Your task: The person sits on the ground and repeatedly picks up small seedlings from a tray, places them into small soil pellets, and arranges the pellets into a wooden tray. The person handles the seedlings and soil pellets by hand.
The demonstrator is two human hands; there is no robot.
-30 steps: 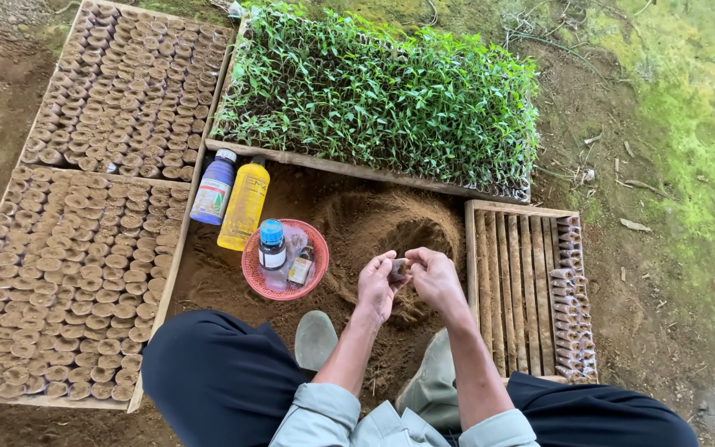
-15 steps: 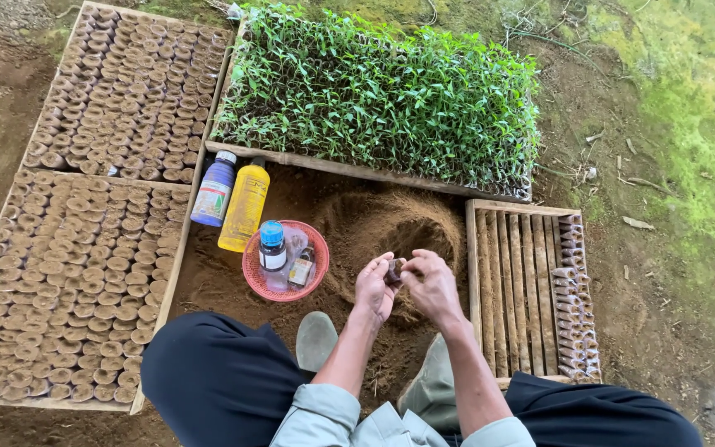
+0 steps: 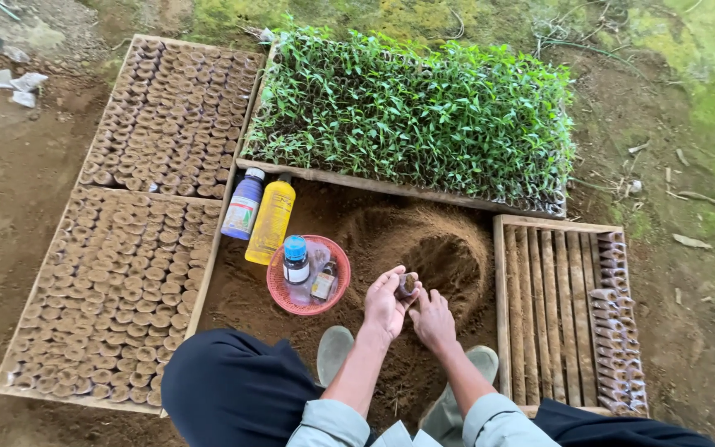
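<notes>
Small soil pot (image 3: 406,285): dark brown, roughly cylindrical, mostly hidden by fingers. Pinched at the left hand (image 3: 386,303) fingertips, right hand (image 3: 434,319) touching it from the side. Sits just above the loose soil mound (image 3: 424,248), near the hollow. Tilt unclear.

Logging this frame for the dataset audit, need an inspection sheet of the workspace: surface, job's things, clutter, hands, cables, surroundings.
Surface: bare brown soil, with a hollowed soil heap in front of the hands.
Job's things: small soil-filled pot held between both hands.
Clutter: red basket with small bottles; purple bottle and yellow bottle lying beside it.
Hands: left hand in a grip on the pot; right hand touching it from below.
Cables: nothing seen.
Surroundings: two trays of filled pots on the left, seedling tray ahead, slatted wooden tray on the right with pots along its far edge.
</notes>
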